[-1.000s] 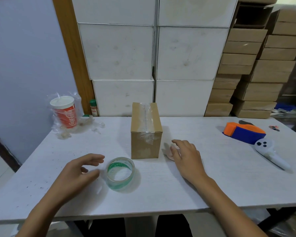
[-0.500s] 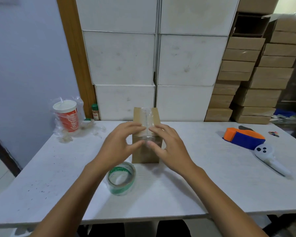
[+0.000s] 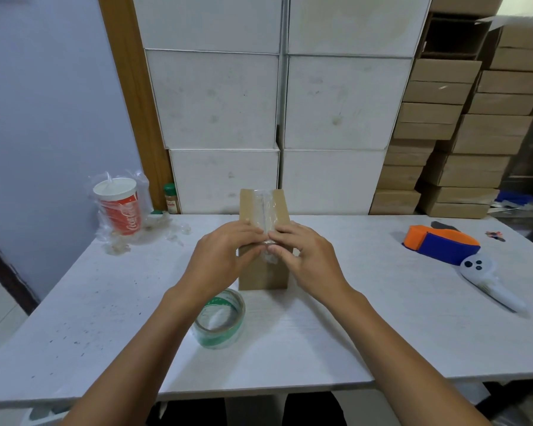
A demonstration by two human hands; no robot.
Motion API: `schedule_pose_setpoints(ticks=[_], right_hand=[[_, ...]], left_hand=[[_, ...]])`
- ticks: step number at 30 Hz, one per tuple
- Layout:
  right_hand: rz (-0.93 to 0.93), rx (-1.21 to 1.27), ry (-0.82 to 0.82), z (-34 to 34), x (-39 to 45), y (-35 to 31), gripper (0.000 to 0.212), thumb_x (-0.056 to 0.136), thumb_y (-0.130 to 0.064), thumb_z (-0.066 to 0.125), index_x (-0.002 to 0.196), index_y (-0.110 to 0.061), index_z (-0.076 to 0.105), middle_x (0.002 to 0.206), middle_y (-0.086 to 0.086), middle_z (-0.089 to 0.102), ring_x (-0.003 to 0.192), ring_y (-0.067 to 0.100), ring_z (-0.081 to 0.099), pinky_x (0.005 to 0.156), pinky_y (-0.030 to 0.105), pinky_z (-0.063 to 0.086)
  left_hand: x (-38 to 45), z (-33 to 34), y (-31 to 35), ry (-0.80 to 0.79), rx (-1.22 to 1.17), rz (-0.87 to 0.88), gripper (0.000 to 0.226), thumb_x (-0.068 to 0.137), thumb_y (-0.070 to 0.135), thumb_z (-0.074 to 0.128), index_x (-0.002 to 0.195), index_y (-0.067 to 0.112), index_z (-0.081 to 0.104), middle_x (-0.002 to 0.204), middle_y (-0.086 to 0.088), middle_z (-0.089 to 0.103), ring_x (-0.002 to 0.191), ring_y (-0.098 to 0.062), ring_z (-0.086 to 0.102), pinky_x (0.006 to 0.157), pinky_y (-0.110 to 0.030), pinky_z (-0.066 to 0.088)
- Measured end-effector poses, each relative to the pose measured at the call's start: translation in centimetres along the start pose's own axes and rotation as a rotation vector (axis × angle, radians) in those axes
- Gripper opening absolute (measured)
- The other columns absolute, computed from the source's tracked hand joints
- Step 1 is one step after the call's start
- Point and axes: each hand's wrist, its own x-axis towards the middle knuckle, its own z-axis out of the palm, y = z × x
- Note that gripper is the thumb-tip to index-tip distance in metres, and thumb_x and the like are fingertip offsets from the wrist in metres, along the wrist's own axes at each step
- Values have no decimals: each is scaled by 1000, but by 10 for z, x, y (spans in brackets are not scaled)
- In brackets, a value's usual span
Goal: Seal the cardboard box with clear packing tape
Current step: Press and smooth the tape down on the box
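A small brown cardboard box (image 3: 263, 279) stands in the middle of the white table (image 3: 366, 333). A strip of clear tape (image 3: 264, 207) runs along its top seam and down the near face. My left hand (image 3: 220, 259) and my right hand (image 3: 303, 256) rest on the box's near top edge, fingertips pressed on the tape from either side of the seam. The roll of clear packing tape (image 3: 220, 321) with a green core lies flat on the table just in front of the box, partly hidden by my left forearm.
An orange and blue tape dispenser (image 3: 440, 244) and a white handheld controller (image 3: 490, 284) lie at the right. A red paper cup in a plastic bag (image 3: 120, 207) and a small bottle (image 3: 170, 198) stand at the back left. White and brown boxes are stacked behind the table.
Both hands left the table and the tape roll and came up onto the box's near top edge; since half a second ago they have closed in on the tape at the seam.
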Motion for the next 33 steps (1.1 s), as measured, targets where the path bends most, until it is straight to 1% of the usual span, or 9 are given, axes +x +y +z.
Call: schedule_pose_setpoints(ticks=[3, 7, 10, 13, 16, 23, 28, 31, 33], right_hand=[[26, 40, 10, -3, 3, 0, 26, 91, -22, 83, 118, -23, 83, 127, -2, 79, 125, 15, 67, 102, 7, 41], [64, 58, 15, -2, 2, 1, 30, 90, -26, 84, 119, -25, 83, 130, -4, 78, 132, 15, 65, 111, 33, 51], [74, 55, 2, -1, -1, 1, 36, 89, -30, 85, 125, -25, 80, 136, -4, 75, 139, 17, 61, 115, 38, 50], [81, 81, -31, -4, -4, 2, 42, 89, -33, 84, 130, -25, 77, 142, -4, 70, 144, 17, 56, 119, 37, 46], [88, 103, -33, -4, -6, 4, 39, 92, -27, 81, 131, -25, 76, 144, -6, 69, 145, 13, 54, 120, 32, 43], [85, 124, -8, 1, -4, 10, 29, 96, -22, 78, 125, -24, 80, 139, -4, 72, 144, 20, 56, 117, 25, 40], [86, 150, 5, 1, -1, 8, 26, 94, -18, 80, 120, -22, 82, 132, -3, 76, 141, 19, 58, 113, 21, 40], [83, 132, 33, 3, -3, 8, 24, 94, -20, 80, 118, -23, 83, 130, -5, 77, 139, 19, 60, 113, 23, 44], [67, 108, 64, 6, -5, 7, 23, 95, -22, 79, 118, -23, 83, 130, -6, 78, 137, 18, 62, 115, 28, 46]], left_hand=[[3, -2, 1, 6, -21, -17, 23, 93, 30, 82, 115, 29, 85, 116, 11, 84, 124, -12, 73, 96, -42, 62], [2, -2, 0, 1, -49, -34, 25, 92, 30, 83, 117, 29, 84, 118, 12, 83, 130, -9, 70, 101, -43, 61], [-2, -2, -2, -1, -89, -43, 31, 91, 28, 84, 122, 27, 83, 123, 9, 82, 134, -9, 67, 105, -43, 59], [-2, -4, -3, -2, -72, -21, 35, 90, 29, 85, 124, 26, 82, 125, 7, 81, 133, -10, 67, 104, -43, 60], [-3, -4, 1, 9, -68, 0, 30, 91, 33, 83, 119, 25, 83, 123, 9, 81, 130, -8, 68, 102, -39, 61], [-4, 0, 8, 42, -42, 28, 19, 94, 27, 80, 112, 24, 83, 117, 12, 81, 114, -8, 72, 89, -38, 65], [-4, 3, 11, 69, -29, 14, 10, 95, 23, 79, 104, 25, 82, 109, 14, 80, 113, -10, 73, 82, -41, 64], [-2, 5, 14, 55, 14, 14, 7, 96, 22, 74, 102, 26, 76, 105, 15, 76, 102, -14, 71, 74, -42, 62], [-3, 7, 16, 38, 30, 30, 6, 98, 19, 71, 102, 23, 72, 106, 14, 73, 102, -14, 66, 76, -41, 59]])
